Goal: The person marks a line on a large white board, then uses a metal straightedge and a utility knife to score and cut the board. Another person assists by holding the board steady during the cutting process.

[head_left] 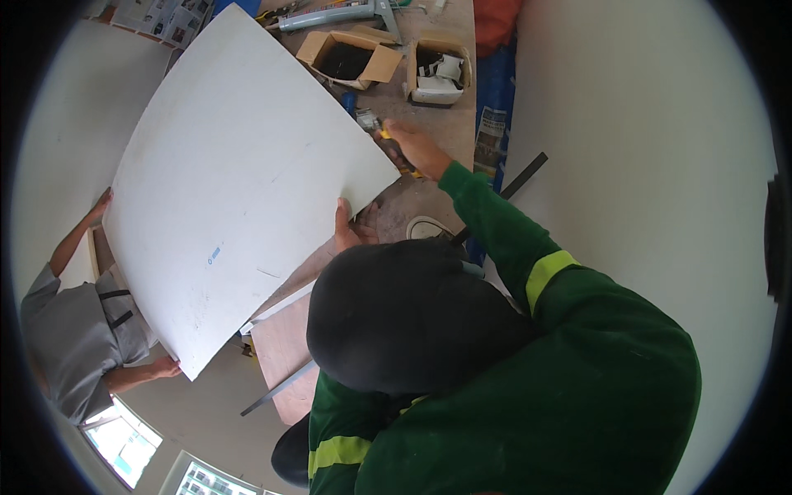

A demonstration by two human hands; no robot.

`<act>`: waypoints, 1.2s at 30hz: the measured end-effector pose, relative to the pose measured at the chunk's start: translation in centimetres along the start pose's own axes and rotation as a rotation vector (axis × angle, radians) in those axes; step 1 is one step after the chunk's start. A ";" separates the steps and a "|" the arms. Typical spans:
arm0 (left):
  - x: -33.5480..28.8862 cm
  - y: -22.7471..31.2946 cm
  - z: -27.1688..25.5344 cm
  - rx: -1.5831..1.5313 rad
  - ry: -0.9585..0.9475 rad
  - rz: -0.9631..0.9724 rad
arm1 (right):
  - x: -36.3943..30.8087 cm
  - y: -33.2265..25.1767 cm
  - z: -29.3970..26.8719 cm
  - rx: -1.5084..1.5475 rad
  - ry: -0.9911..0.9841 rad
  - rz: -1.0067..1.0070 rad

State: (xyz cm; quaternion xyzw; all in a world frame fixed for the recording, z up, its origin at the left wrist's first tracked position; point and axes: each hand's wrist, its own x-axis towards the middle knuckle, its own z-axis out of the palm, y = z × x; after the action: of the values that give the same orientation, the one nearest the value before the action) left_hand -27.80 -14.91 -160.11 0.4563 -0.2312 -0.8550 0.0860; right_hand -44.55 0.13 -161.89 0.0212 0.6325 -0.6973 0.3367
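A large white panel (247, 165) spans the left and middle of the view, with small blue marks on its face. My left hand (353, 233) grips its near right edge, thumb on top and fingers underneath; a dark rounded shape (412, 318) hides the wrist and forearm. Beyond the panel's right corner, my right hand (421, 150) is closed round a yellow-handled tool (385, 133), whose exact kind I cannot make out. At the left, a person in grey (74, 330) supports the panel's opposite side with a hand at each end.
On the worktable (454, 124) stand an open cardboard box (384, 64) of dark pieces and another box (437, 92) with white scraps. A grey caulking gun (330, 15) lies behind them. A dark bar (524, 176) juts out near the right wall (643, 148).
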 end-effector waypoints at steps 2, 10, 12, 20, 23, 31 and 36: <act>-0.6 0.5 0.1 -0.002 -0.032 -0.005 | 1.5 1.1 1.4 0.113 0.001 -0.020; -2.0 2.0 1.5 0.019 0.012 0.031 | 4.7 3.0 2.2 0.145 -0.070 -0.063; -2.3 2.3 2.1 0.041 0.001 0.102 | 4.0 3.3 2.1 -0.077 -0.043 -0.369; -3.3 2.8 3.3 0.056 0.111 0.143 | -2.2 2.5 1.0 -0.153 0.047 -0.091; -3.1 2.8 3.4 0.036 0.095 0.160 | 0.5 0.7 0.9 -0.579 0.163 -0.599; -3.2 3.1 3.3 0.025 0.092 0.195 | -0.5 0.6 4.0 -0.276 0.191 -0.844; -3.5 2.9 3.8 0.034 0.054 0.238 | 0.5 -1.0 3.5 -0.335 0.280 -0.627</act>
State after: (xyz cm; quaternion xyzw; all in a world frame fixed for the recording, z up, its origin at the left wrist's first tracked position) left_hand -29.16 -15.03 -154.32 0.4495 -0.2958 -0.8222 0.1856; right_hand -44.01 -3.23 -160.53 -0.1336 0.7532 -0.6439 0.0165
